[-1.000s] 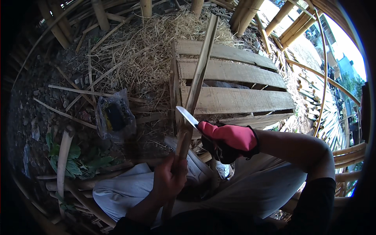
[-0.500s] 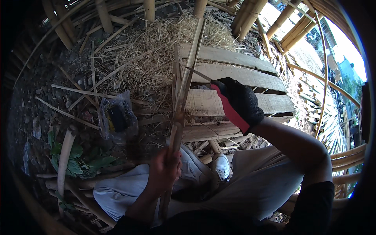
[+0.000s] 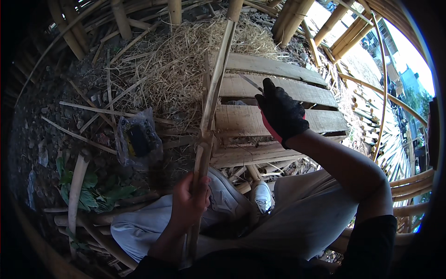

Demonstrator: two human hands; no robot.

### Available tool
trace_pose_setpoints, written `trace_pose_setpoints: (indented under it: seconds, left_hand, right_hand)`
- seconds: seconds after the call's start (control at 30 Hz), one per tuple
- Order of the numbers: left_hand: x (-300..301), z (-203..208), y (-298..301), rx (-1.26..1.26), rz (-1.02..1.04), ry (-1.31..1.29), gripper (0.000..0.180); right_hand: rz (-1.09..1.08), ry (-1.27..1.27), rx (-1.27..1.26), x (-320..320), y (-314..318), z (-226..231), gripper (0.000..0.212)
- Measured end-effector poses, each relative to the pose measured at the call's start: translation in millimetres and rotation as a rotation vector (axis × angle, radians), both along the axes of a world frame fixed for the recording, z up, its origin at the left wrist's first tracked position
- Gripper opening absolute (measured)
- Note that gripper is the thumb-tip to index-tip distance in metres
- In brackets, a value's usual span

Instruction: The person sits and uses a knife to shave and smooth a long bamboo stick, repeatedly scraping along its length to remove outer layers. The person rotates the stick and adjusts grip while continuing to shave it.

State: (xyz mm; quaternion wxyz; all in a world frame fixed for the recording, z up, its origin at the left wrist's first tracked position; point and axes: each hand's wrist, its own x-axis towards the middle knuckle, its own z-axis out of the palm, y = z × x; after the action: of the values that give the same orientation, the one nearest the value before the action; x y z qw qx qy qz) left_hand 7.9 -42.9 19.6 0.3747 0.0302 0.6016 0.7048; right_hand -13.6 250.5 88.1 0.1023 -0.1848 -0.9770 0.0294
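My bare left hand [image 3: 191,199] is wrapped round the lower part of a split bamboo pole [image 3: 213,95]. The pole slants up and away past the left end of a slatted wooden crate [image 3: 278,86]. On my right hand [image 3: 281,111] is a black glove with a red cuff and palm. It is closed round the handle of a knife [image 3: 251,82], whose narrow blade points up and left over the slats, apart from the pole. The glove hides most of the handle.
Straw and shavings [image 3: 172,69] lie beyond the pole. To the left is a clear plastic bag [image 3: 138,138] with a dark object inside, near green leaves [image 3: 93,188] and an upright bamboo stub [image 3: 78,195]. Bamboo posts [image 3: 293,21] stand behind the crate.
The knife's blade has come away from the pole, and my right hand has turned and shifted slightly right. My left hand and the pole have moved a little left.
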Motion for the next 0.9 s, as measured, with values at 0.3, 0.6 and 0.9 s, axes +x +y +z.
trace_pose_setpoints:
  seconds: [0.3,0.6,0.9]
  left_hand:
    - [4,9,0,0.053,-0.05,-0.046,0.022]
    - [12,17,-1,0.049,-0.064,-0.031,0.019]
    - [16,8,1,-0.056,-0.088,0.238,0.018]
  right_hand:
    - [0.067,-0.105,0.036,-3,-13,29,0.044]
    - [-0.023,-0.635,-1.406,7,-57,60,0.048]
    - [-0.032,-0.762,-1.24,-4,-62,64,0.035]
